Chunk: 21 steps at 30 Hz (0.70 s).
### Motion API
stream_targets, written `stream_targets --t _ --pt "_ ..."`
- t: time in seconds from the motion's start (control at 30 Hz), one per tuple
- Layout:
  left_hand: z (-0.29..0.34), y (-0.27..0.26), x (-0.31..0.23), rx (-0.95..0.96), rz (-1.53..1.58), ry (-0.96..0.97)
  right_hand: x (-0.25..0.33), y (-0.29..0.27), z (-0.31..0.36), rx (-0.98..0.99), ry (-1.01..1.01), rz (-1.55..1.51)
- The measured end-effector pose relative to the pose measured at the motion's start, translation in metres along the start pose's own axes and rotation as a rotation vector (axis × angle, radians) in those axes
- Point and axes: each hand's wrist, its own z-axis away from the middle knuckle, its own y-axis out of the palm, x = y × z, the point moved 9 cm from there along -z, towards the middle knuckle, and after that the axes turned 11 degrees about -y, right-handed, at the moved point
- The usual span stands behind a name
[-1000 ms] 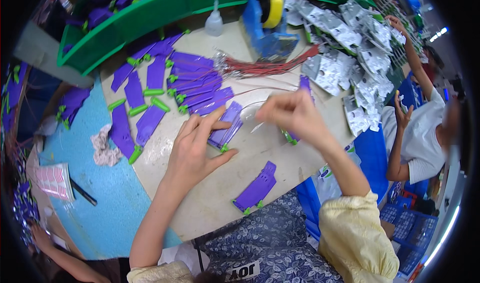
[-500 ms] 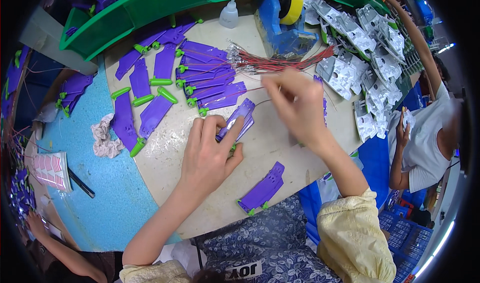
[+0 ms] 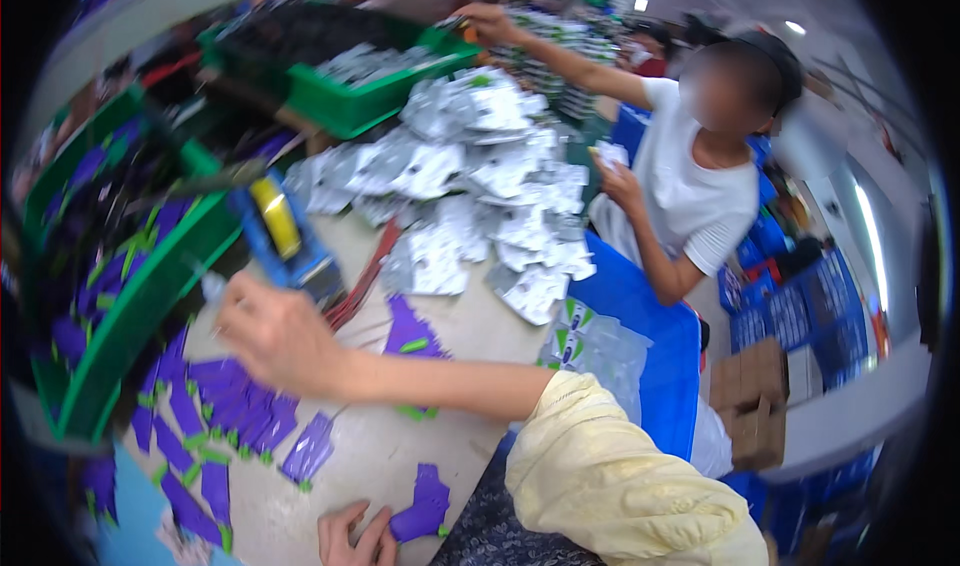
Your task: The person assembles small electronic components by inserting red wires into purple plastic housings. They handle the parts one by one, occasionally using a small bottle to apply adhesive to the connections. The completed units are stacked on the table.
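My right hand (image 3: 285,341) reaches across the table, slightly blurred, its fingers bent and pressed together beside a whitish squeeze bottle (image 3: 212,286). What it pinches, if anything, cannot be made out. At the lower edge lies my left hand (image 3: 357,536), partly cut off, fingers apart and next to a purple plastic blade-shaped part (image 3: 424,506) with a green end. Another purple part (image 3: 308,450) with a shiny surface rests alone, untouched. Fanned purple parts (image 3: 240,401) with green ends spread below my right hand. Red wires (image 3: 365,281) run beside the blue tape dispenser (image 3: 290,241).
A green bin (image 3: 120,336) of purple parts stands at the left. Silvery-grey plastic housings (image 3: 470,181) are heaped at the back, before another green bin (image 3: 365,106). A blue crate (image 3: 655,356) with clear bags is at the right. Beyond it, a co-worker (image 3: 690,181) holds a small piece.
The view has swung right and up. My right hand has moved from the wires toward the bottle. My left hand has let go of the purple part it was pressing on.
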Motion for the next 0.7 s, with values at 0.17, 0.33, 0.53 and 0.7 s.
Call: stream_targets --t 0.17,0.33,0.53,0.7 --pt "0.002 -0.011 0.016 -0.096 -0.160 0.032 0.095 -0.078 -0.025 0.043 -0.022 -0.632" --pt "-0.008 -0.026 -0.001 -0.084 -0.300 -0.029 0.090 -0.025 0.092 0.694 0.104 -0.216" --pt "-0.010 -0.023 0.037 -0.251 -0.151 -0.160 0.102 -0.007 0.120 0.770 0.120 -0.161" --pt "-0.014 -0.022 0.013 -0.236 -0.210 0.025 0.086 -0.014 0.106 0.650 0.117 -0.167"
